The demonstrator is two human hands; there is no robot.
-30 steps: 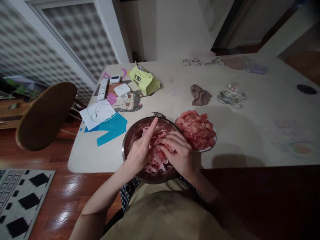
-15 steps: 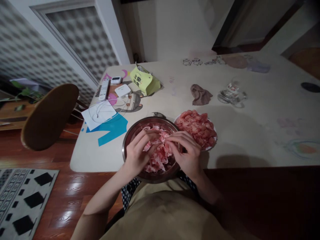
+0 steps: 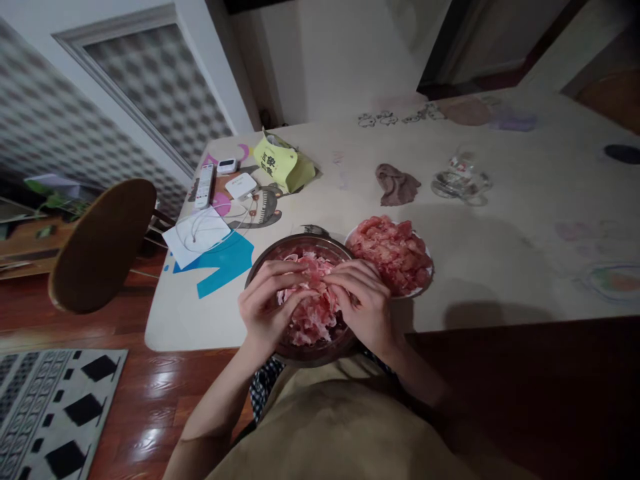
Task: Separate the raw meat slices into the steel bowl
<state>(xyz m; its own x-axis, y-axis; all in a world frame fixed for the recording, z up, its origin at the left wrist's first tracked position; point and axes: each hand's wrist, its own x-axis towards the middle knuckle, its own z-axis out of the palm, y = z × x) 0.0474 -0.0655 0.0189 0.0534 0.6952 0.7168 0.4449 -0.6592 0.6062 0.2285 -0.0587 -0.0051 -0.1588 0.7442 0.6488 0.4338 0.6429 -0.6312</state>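
Observation:
A metal bowl (image 3: 346,248) at the table's near edge holds a heap of thin, pink-and-white raw meat slices (image 3: 313,325). Above the heap, my left hand (image 3: 267,300) pinches a piece of raw meat (image 3: 316,269) between thumb and fingers. My right hand (image 3: 364,300) grips the same piece from the other side, its fingertips close to the left ones. Both hands cover parts of the bowl's rim. Right behind the bowl, a white plate (image 3: 420,292) carries a pile of redder raw meat (image 3: 393,253).
Farther back on the table (image 3: 480,267) lie a brown cloth (image 3: 397,185), a clear glass vessel (image 3: 460,181) and a yellow-green bag (image 3: 285,163). At the left are a remote control (image 3: 205,186), a white box (image 3: 241,186), a cable and blue paper (image 3: 225,263). A wooden chair (image 3: 103,247) stands beyond the left edge.
Both hands have shifted slightly left over the bowl, still with their fingertips together on the meat. The whole view has tilted a little; the bowl and plate have stayed put.

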